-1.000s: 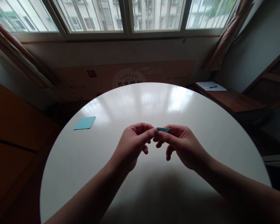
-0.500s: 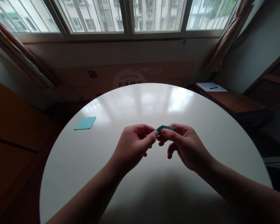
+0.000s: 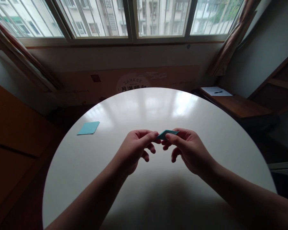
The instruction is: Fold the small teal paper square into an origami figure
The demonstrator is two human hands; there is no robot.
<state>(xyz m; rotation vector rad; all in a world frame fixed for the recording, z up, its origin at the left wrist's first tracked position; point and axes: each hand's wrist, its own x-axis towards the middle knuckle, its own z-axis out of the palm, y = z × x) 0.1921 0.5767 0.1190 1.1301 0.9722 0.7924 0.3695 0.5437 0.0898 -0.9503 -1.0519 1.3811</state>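
A small folded piece of teal paper (image 3: 163, 134) is held up above the white table, between my two hands. My left hand (image 3: 136, 147) pinches its left tip between thumb and forefinger, the other fingers loosely curled below. On the right side, my right hand (image 3: 188, 147) grips the paper with the thumb on its near face and the forefinger behind it. Fingers cover parts of the paper, so its full folded shape is hidden. A stack of square teal paper sheets (image 3: 88, 128) lies on the table to the far left of my hands.
The round white table (image 3: 144, 108) shines with window light. At the back right, a wooden side table (image 3: 240, 103) bears a white paper sheet (image 3: 210, 90) and a black pen (image 3: 218, 92). Curtains (image 3: 227, 52) hang beside the barred window.
My left hand's thumb and forefinger have slid left along the folded paper to its tip, and its lower fingers have loosened. The right hand keeps its grip. The view has tilted slightly.
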